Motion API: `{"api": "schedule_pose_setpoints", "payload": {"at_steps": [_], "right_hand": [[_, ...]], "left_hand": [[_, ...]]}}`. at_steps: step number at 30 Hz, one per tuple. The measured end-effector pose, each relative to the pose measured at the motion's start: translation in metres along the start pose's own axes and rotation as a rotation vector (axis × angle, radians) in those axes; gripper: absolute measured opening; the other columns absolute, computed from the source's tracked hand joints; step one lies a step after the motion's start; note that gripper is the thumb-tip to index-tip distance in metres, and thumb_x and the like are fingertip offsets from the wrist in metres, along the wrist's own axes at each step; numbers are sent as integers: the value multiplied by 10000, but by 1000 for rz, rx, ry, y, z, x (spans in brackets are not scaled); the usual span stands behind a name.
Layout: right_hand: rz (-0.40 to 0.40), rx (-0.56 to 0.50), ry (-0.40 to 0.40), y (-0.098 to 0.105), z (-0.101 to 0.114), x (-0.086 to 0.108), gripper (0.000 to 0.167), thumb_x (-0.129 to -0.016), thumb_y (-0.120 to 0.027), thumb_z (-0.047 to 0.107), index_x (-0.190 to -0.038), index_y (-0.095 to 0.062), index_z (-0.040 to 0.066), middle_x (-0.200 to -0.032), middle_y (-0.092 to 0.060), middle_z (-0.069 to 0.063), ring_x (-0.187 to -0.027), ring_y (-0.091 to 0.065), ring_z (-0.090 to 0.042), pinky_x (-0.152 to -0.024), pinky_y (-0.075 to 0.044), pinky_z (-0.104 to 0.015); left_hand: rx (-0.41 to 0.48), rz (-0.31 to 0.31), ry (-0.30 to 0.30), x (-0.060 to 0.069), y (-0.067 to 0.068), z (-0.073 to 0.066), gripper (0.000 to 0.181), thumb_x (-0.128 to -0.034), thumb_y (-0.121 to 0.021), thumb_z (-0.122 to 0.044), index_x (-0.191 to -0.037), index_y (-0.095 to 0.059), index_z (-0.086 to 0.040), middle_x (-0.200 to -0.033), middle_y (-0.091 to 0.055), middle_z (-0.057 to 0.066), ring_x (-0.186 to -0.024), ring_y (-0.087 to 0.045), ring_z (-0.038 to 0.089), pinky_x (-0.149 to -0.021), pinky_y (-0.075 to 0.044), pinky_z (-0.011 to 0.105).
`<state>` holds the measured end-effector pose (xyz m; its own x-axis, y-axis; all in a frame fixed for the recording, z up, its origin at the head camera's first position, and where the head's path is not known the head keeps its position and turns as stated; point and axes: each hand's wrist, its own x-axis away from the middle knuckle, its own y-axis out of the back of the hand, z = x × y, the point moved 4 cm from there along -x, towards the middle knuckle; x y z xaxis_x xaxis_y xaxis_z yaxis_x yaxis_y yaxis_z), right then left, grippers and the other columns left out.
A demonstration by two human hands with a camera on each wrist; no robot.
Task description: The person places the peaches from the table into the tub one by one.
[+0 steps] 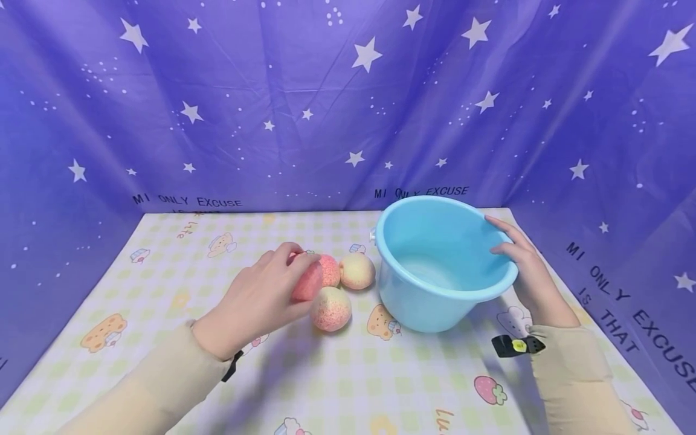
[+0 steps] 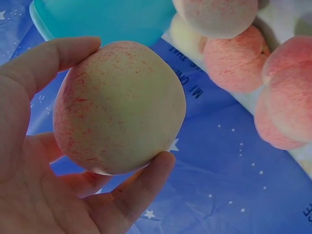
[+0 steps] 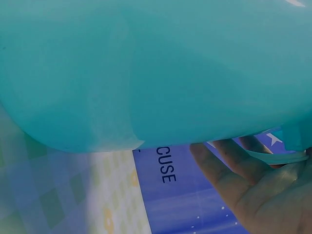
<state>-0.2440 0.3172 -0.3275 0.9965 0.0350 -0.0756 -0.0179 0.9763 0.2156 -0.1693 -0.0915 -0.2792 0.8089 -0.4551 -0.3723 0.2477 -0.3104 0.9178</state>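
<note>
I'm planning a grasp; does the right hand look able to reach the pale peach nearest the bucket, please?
Probably not directly: the light blue bucket is between the right hand and that pale peach, and the hand holds the bucket.

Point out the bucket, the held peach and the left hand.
Bucket (image 1: 424,305), head view: outer wall.
Held peach (image 2: 119,108), left wrist view: pale side.
Left hand (image 1: 257,294), head view: back of the hand.
</note>
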Motion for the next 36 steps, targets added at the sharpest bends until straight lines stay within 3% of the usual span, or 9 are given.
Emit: {"api": "schedule_pose_setpoints", "payload": {"at_steps": [9, 14, 18, 28, 36], "right_hand": [[-5, -29, -2, -1, 0, 0, 639, -976, -416, 57, -1562, -303, 287, -1647, -148, -48, -1350, -371, -226, -843, -483, -94], [-4, -44, -1, 0, -1, 0, 633, -977, -418, 55, -1555, -319, 292, -1639, -157, -40, -1282, -415, -152, -837, -492, -100], [1, -52, 1, 0, -1, 0, 632, -978, -414, 50, -1555, -319, 289, -1639, -154, -42, -1306, -399, -168, -845, -488, -97], [0, -18, 1, -1, -2, 0, 630, -978, -402, 68, -1562, -302, 285, -1634, -162, -63, -1367, -351, -234, -846, -471, -90], [-9, -32, 13, 0, -1, 0, 624, -978, -421, 68, -1554, -325, 287, -1626, -185, -58, -1245, -436, -97, -842, -481, -95]], "left_hand": [[-9, -40, -36, -12, 7, -8, 493, -796, -739, -246, -1269, -614, -179, -1182, -598, 116, -905, -618, 282, -555, -530, 418], [-10, 3, -15, -20, 10, -11, 530, -806, -747, -265, -1307, -592, -188, -1230, -577, 110, -946, -618, 297, -593, -541, 442], [-6, 19, -12, -26, 13, -13, 559, -821, -754, -304, -1335, -565, -191, -1262, -558, 115, -970, -610, 305, -619, -547, 446], [18, -65, -70, -36, 20, -17, 586, -797, -777, -296, -1331, -577, -161, -1267, -564, 148, -948, -621, 311, -668, -566, 439], [44, -105, -88, -45, 23, -22, 583, -791, -750, -263, -1338, -573, -167, -1255, -566, 125, -988, -609, 288, -695, -564, 425]]}}
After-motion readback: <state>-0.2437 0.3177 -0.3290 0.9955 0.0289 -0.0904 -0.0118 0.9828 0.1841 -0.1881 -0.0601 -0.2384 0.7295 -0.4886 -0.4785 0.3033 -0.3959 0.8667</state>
